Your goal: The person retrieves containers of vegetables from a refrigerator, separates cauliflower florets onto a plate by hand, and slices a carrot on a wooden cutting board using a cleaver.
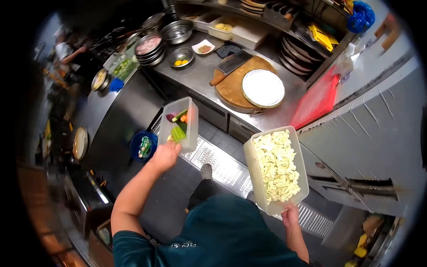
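Note:
My left hand (167,155) is closed on the near end of a clear plastic container (193,133). Inside it lie cut vegetables (179,132), green, orange and purple. At the right, my right hand (290,214) grips the lower end of a larger translucent plastic tub (254,171), its fingers partly hidden beneath. Pale chopped cabbage (278,167) fills that tub. Both containers are held up above the floor, apart from each other and in front of the steel counter (195,80).
A round chopping board (231,91) on the counter carries a cleaver (233,63) and a white round lid or plate (263,88). Bowls (181,57) stand further left. A red board (316,99) leans at right. A blue bin (135,144) sits below left. Another person (66,51) stands far left.

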Motion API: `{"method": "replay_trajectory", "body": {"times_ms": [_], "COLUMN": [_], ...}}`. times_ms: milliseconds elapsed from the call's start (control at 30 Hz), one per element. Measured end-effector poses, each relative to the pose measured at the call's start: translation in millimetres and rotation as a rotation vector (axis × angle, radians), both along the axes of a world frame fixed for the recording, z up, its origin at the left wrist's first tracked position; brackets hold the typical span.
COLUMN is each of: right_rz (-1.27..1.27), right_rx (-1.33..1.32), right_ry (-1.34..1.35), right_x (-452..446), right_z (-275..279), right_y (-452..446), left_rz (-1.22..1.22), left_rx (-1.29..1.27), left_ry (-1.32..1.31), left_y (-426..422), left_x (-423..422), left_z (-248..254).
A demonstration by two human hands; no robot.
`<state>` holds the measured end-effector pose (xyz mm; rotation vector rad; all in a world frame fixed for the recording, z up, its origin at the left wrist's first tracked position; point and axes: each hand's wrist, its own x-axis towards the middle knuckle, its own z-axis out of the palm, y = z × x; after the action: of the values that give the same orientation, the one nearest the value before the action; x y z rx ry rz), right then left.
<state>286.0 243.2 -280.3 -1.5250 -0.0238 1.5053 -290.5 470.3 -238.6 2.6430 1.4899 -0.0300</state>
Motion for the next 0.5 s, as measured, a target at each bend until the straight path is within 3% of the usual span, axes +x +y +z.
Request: {"method": "replay_trajectory", "body": {"times_ms": [100,300,500], "right_rz": [-0.122,-0.294,-0.395], "right_rx": [-0.071,-0.091,-0.122], "right_ry": [-0.166,-0.143,-0.187], "right_x": [-70.3,-145.0,-159.7], "right_z": [22.3,16.2,11.7], "right_y": [7.5,-5.5,21.6], "left_rz": [-0.105,-0.206,-0.111], "left_rx": [0.065,0.136,0.128], "left_ry": [0.030,0.204,0.233], "left_y": [90.6,265.3,335.3], "left_x": [-39.8,-68.3,-36.0], "left_z": [-38.8,-127.9,-167.1]}}
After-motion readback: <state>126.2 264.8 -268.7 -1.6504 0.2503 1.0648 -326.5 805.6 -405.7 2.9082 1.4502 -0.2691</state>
